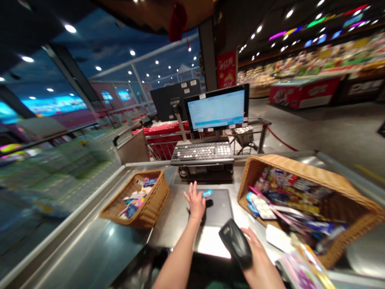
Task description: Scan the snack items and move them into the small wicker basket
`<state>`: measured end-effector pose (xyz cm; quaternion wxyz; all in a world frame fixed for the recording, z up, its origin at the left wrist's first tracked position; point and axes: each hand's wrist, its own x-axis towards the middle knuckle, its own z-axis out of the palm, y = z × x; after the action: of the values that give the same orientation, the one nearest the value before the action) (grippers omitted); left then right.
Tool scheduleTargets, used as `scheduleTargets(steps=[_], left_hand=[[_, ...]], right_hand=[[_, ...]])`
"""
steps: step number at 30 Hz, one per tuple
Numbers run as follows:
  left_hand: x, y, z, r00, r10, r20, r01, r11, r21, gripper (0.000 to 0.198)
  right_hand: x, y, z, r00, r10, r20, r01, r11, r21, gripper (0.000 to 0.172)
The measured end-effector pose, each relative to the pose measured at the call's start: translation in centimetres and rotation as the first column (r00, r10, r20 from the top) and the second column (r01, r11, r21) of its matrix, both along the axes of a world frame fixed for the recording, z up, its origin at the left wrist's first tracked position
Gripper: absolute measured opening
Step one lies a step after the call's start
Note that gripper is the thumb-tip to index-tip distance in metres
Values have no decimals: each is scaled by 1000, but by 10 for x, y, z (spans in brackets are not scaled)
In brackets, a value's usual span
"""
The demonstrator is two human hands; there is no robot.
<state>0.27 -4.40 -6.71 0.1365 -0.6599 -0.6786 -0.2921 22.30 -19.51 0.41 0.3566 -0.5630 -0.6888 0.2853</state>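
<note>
Above the dark grey flat plate [221,206] in the counter, my left hand [197,204] pinches a small blue item [207,193] with a white label between thumb and a finger. Its other fingers are spread. What kind of item it is I cannot make out. Lower right, my right hand [259,257] is wrapped round a black handheld barcode scanner [236,243], whose head points up and left toward the plate. To the left stands a wicker basket [158,204] of small packets. A larger wicker basket [303,166], full of packaged goods, lies to the right.
Behind the plate, a keyboard [201,151] sits below a lit monitor [218,108]. Several packages [303,267] lie by the right basket's near edge. A metal rim [75,208] borders the counter's left side. Carts [162,140] stand beyond the counter.
</note>
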Motion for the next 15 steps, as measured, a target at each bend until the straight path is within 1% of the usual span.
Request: scheduleTargets(steps=[3, 5, 10, 15], left_hand=[[-5, -1, 2, 1000, 15, 5, -15, 1000, -5, 13], [-9, -1, 3, 1000, 25, 4, -25, 1000, -9, 13], [-20, -3, 7, 999, 43, -6, -43, 999, 5, 13], [-29, -4, 9, 997, 75, -11, -75, 997, 16, 13]], right_hand=[[-1, 1, -3, 989, 57, 135, -47, 996, -76, 46], [-4, 1, -5, 984, 70, 167, -53, 993, -105, 47], [-13, 2, -5, 986, 75, 152, -65, 995, -75, 45], [-20, 3, -9, 985, 109, 135, -103, 993, -49, 45]])
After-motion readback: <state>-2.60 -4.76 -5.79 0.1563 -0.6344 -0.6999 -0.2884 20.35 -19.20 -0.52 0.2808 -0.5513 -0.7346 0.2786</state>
